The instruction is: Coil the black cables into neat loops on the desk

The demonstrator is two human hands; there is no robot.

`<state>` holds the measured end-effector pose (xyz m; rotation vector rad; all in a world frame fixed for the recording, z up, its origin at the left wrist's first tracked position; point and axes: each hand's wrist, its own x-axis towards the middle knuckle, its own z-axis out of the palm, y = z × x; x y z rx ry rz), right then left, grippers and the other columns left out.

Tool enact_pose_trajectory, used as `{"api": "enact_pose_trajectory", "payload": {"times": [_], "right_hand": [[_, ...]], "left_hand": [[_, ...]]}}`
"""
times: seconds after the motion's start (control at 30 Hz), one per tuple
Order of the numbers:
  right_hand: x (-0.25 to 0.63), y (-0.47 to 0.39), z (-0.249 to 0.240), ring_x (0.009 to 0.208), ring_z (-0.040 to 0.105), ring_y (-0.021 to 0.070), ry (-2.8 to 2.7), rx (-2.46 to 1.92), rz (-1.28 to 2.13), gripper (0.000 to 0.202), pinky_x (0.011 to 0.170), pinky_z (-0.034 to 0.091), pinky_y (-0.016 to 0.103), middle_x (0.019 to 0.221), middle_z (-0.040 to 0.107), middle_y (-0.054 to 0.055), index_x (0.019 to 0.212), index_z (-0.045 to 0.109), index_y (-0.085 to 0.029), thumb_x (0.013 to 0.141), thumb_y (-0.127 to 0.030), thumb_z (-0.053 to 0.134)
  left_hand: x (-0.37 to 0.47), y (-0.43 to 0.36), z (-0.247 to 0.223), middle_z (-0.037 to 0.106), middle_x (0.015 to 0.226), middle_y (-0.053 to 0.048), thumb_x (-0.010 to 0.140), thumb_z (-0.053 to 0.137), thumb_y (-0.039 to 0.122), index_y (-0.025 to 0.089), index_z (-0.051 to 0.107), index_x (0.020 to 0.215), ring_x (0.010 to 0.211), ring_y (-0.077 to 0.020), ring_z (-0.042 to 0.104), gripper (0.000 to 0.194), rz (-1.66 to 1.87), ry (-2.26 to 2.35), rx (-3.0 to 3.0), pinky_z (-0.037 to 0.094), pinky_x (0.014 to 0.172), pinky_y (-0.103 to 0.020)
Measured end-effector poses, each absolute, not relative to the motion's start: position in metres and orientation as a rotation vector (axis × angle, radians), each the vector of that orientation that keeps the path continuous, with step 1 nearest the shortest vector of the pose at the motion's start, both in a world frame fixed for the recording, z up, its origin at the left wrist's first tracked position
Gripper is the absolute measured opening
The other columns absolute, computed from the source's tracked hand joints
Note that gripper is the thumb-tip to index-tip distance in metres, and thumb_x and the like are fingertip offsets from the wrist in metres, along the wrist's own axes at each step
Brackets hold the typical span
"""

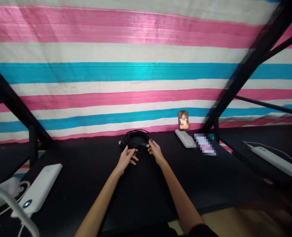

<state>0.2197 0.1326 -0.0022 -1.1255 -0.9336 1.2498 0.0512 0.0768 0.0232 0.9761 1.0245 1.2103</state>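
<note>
A coiled black cable (137, 131) lies at the back of the black table (141, 197), against the striped sheet. One light connector end points out at its left, and another shows at its right. At the coil's front left is my left hand (127, 158), its fingers spread, the thumb and forefinger near the cable. My right hand (155, 150) has its fingers pinched on the cable's right connector end.
A white power bank (41, 187) lies at the left beside a white cord (11, 200). Right of the coil are a white device (185, 139), an upright picture card (183, 120) and a blurred packet (205, 144). Another white bar (276, 160) lies far right. Black metal struts (247, 70) slant at both sides.
</note>
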Motion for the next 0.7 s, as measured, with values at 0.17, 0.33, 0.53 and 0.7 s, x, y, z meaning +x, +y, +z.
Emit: {"api": "enact_pose_trajectory", "payload": {"times": [0.17,0.33,0.53,0.7], "right_hand": [[0.224,0.131,-0.003,0.041,0.038,0.0041,-1.024,-1.200,1.146,0.059,0.033,0.026,0.017,0.068,0.050,-0.004,0.111,0.057,-0.018,0.062,-0.050,0.065],[0.231,0.130,-0.008,0.043,0.035,0.0061,-1.257,-1.324,0.934,0.061,0.039,0.028,0.019,0.059,0.044,-0.006,0.113,0.060,-0.014,0.067,-0.054,0.059],[0.237,0.130,-0.010,0.059,0.049,0.0125,-1.449,-1.530,0.714,0.064,0.056,0.036,0.023,0.063,0.052,-0.004,0.120,0.057,-0.017,0.070,-0.056,0.056],[0.236,0.125,-0.007,0.072,0.055,0.0172,-1.515,-1.665,0.649,0.067,0.064,0.037,0.026,0.070,0.056,-0.003,0.129,0.048,-0.024,0.072,-0.058,0.053]], "left_hand": [[0.027,0.061,0.029,0.067,0.079,-0.009,0.075,0.059,0.043,0.011,0.048,0.121,0.044,-0.0115,0.058,0.057,1.155,1.064,1.080,0.042,0.035,-0.020],[0.004,0.059,0.031,0.059,0.053,0.002,0.073,0.057,0.045,0.012,0.055,0.105,0.037,-0.0112,0.054,0.046,1.321,1.151,1.049,0.034,0.033,-0.018],[-0.014,0.065,0.022,0.053,0.048,0.005,0.072,0.053,0.037,0.015,0.055,0.088,0.033,-0.0076,0.048,0.028,1.580,1.294,0.910,0.030,0.033,-0.016],[-0.011,0.065,0.022,0.050,0.045,0.007,0.067,0.055,0.031,0.016,0.052,0.093,0.033,-0.0083,0.046,0.030,1.592,1.322,0.879,0.030,0.034,-0.017]]}}
